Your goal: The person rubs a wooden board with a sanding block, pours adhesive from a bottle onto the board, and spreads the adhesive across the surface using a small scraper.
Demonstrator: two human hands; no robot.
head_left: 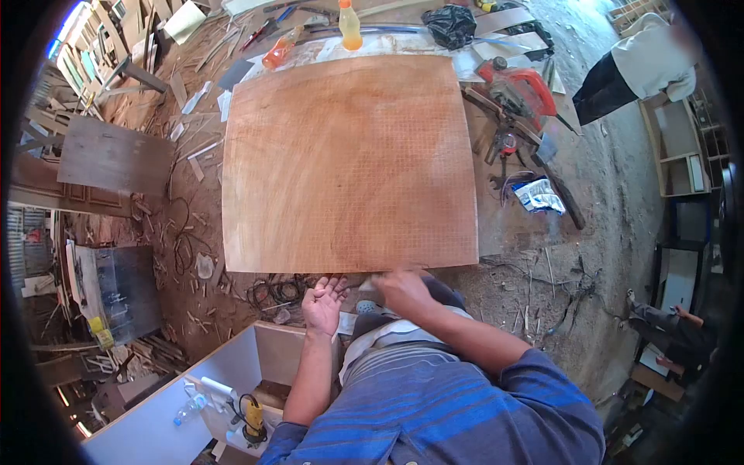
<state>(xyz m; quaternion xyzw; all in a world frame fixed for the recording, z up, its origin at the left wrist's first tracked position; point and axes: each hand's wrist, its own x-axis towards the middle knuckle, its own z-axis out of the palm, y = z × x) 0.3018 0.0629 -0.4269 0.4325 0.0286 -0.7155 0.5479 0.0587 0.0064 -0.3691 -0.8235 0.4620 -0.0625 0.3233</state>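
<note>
A large sheet of reddish-brown plywood (349,163) with a fine grid pattern lies flat in front of me. Just below its near edge, my left hand (323,306) is turned palm up, fingers apart and slightly bent, with nothing visible in it. My right hand (404,293) is at the same edge, to the right of the left one, back of the hand up. Its fingers are smeared by motion, so whether it pinches anything is hidden. I cannot tell if either hand touches the board.
Bottles (350,27) stand behind the board. A red power tool (527,89) and a blue-white packet (539,196) lie right of it. A white cabinet (260,341) with a yellow power tool (253,418) is at lower left. Two people are at right; wood scraps litter the ground.
</note>
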